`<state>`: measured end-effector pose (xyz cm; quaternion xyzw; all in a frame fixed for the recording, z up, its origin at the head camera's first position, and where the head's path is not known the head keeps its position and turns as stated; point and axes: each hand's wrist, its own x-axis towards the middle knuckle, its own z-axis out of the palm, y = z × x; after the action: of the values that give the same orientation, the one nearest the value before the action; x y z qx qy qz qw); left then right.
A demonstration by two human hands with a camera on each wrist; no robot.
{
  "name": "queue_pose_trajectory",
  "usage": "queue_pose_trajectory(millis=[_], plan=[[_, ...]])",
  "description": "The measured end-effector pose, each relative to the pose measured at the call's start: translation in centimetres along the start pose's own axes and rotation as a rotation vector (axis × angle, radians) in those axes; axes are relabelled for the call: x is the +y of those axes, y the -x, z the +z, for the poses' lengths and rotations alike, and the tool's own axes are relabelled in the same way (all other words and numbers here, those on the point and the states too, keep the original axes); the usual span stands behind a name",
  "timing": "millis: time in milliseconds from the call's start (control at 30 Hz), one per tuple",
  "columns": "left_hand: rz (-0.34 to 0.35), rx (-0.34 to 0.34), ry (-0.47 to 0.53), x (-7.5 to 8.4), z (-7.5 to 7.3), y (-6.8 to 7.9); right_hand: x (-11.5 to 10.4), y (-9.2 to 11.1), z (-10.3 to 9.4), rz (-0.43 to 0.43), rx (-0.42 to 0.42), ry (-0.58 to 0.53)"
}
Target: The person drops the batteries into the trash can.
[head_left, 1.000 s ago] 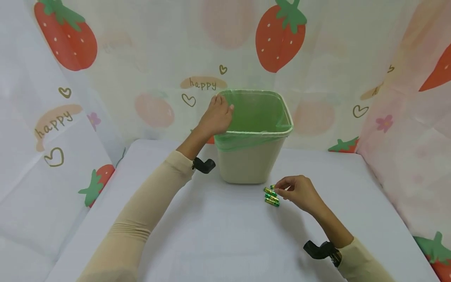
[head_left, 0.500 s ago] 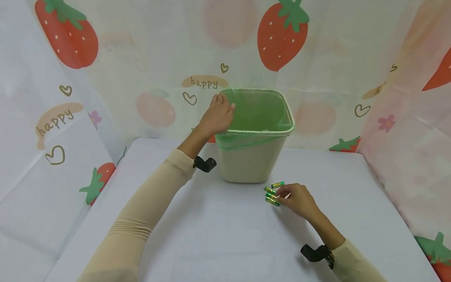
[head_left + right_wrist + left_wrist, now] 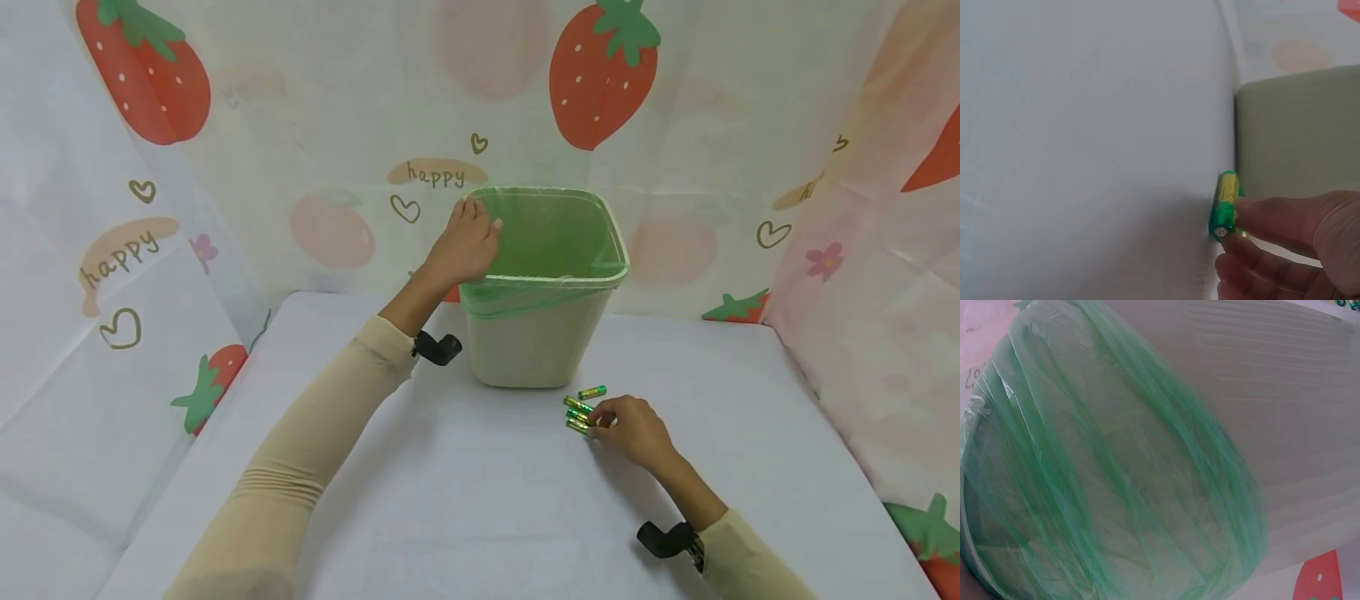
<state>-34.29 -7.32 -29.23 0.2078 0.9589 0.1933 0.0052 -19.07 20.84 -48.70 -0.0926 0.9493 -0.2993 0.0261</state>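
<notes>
A pale green trash bin [image 3: 525,342] lined with a thin green bag [image 3: 551,237] stands upright on the table. My left hand [image 3: 465,242] grips its left rim, the thumb on the inner side. The bag's folded-over edge [image 3: 1147,481] fills much of the left wrist view. Before the bin lie green and gold batteries [image 3: 577,412], three side by side. My right hand [image 3: 630,429] pinches at this group, thumb and fingertips on their right ends; one battery [image 3: 1225,203] shows plainly by the thumb. A separate battery [image 3: 592,392] lies just behind them, close to the bin's foot.
White cloth covers the table [image 3: 450,500]. A fabric backdrop [image 3: 337,100] with printed strawberries rises behind it and at both sides, close behind the bin. Black wrist cameras [image 3: 437,348] sit at both cuffs.
My right hand has moved from the rearmost battery slightly toward me and onto the group of three, leaving the rear one uncovered. My left hand stays on the bin's rim.
</notes>
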Motion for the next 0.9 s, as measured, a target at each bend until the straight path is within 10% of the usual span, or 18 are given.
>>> queue_pose_trajectory(millis=[900], plan=[[-0.013, -0.007, 0.019, 0.3, -0.2, 0.1, -0.9, 0.6, -0.9, -0.018, -0.018, 0.033]])
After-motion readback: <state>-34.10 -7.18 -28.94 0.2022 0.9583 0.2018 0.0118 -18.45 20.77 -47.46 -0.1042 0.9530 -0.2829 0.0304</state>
